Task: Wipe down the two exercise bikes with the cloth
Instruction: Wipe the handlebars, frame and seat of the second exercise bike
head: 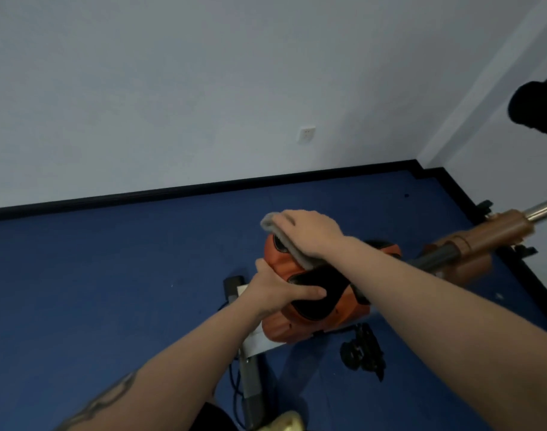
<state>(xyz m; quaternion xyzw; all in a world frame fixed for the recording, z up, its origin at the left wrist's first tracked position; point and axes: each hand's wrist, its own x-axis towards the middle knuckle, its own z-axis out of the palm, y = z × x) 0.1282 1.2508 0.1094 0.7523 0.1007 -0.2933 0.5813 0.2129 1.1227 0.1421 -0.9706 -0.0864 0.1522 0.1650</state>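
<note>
Blue floor (110, 275) meets a pale wall (172, 73) along a black skirting strip (203, 186); a white socket (307, 134) sits low on the wall.

Exercise bike (284, 325): orange body with a black insert on top, standing near the room's far right corner. An orange-brown post (483, 237) with a silver tube runs off toward the right edge. A black pedal (363, 353) hangs at the bike's near side.

Cloth (284, 241): grey, folded, lying on the top of the orange body.

Right hand (312, 233): palm down, fingers spread flat, pressing the cloth against the bike.

Left hand (281, 290): curled around the left side of the body, thumb on the black insert.

No containers in view.
</note>
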